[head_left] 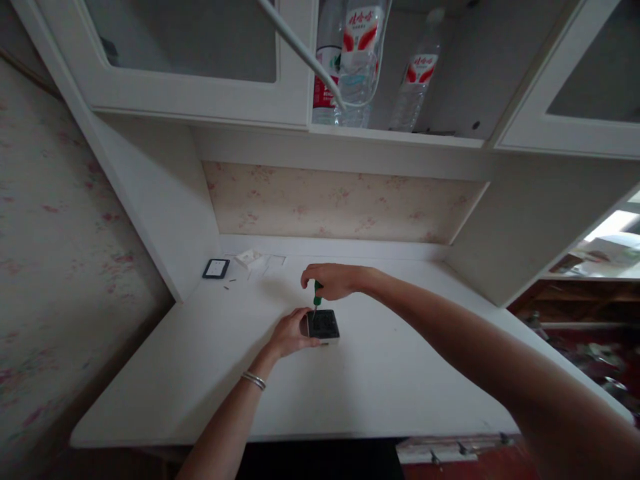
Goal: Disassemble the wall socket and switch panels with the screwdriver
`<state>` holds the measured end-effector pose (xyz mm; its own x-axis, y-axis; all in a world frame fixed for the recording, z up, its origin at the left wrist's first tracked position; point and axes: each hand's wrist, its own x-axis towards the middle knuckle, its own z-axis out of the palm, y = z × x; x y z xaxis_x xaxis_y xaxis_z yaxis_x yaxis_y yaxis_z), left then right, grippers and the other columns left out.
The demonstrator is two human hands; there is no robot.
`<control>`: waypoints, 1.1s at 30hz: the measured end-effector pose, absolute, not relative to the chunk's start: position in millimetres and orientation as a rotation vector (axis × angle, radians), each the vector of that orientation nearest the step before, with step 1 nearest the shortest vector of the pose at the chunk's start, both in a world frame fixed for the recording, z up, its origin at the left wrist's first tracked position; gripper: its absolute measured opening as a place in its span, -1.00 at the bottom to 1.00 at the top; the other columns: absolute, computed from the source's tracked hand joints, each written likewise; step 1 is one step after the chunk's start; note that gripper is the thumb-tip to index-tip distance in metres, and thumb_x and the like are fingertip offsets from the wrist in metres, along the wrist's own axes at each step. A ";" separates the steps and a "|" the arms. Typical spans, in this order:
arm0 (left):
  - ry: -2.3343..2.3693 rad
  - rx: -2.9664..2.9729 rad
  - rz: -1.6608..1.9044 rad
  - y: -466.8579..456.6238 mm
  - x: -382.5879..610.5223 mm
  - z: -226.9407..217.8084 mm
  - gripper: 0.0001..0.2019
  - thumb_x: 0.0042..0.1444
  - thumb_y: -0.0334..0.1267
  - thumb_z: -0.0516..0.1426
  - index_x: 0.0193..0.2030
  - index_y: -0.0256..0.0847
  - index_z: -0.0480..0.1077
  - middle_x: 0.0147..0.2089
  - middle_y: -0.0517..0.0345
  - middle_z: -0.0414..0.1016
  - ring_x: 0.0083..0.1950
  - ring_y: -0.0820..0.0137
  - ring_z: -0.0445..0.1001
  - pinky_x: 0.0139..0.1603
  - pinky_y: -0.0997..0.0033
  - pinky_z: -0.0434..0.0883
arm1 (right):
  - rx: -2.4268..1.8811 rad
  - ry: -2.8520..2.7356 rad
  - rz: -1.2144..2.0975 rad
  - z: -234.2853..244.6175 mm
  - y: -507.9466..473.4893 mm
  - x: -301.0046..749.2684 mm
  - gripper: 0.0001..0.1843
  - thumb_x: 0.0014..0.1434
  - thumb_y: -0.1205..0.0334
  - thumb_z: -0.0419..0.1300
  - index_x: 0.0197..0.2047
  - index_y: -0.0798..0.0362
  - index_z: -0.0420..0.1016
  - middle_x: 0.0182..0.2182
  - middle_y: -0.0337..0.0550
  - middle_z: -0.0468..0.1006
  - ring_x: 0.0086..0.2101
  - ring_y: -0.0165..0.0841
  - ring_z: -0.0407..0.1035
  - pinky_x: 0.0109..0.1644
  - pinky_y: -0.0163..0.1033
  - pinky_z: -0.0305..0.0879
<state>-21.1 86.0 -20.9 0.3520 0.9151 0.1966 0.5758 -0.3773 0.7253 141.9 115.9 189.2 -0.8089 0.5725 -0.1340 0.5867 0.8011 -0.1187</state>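
A small dark square box [325, 325] lies on the white desk [390, 380]. My left hand [291, 333] presses against the box's left side, fingers curled on it. A silver bracelet sits on that wrist. My right hand [331, 279] hovers above the box, closed round a green-handled screwdriver [317, 293] held upright, its tip pointing down at the box's left edge.
At the back left of the desk lie a black-framed white square plate [216, 268], a small white part [249, 257] and a few tiny screws. Plastic water bottles [361, 53] stand on the shelf above, between two cabinet doors. Cluttered shelving is at the right.
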 end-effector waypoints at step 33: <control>1.303 2.055 0.823 90.1 -20.1 -30.3 -0.14 -0.31 0.00 0.39 0.20 -0.12 0.23 0.17 0.00 0.36 0.14 0.10 0.37 0.16 0.15 0.29 | 1.032 2.788 -0.173 193.1 114.4 136.9 -0.50 0.03 0.15 0.24 0.08 0.01 0.37 0.02 0.03 0.42 -0.20 -0.23 0.44 -0.25 -0.25 0.32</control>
<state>-20.1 90.1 -30.3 0.3376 0.9205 0.1967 0.5732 -0.3668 0.7327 136.9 114.4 193.1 -0.7481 0.6349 -0.1929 0.6539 0.7548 -0.0515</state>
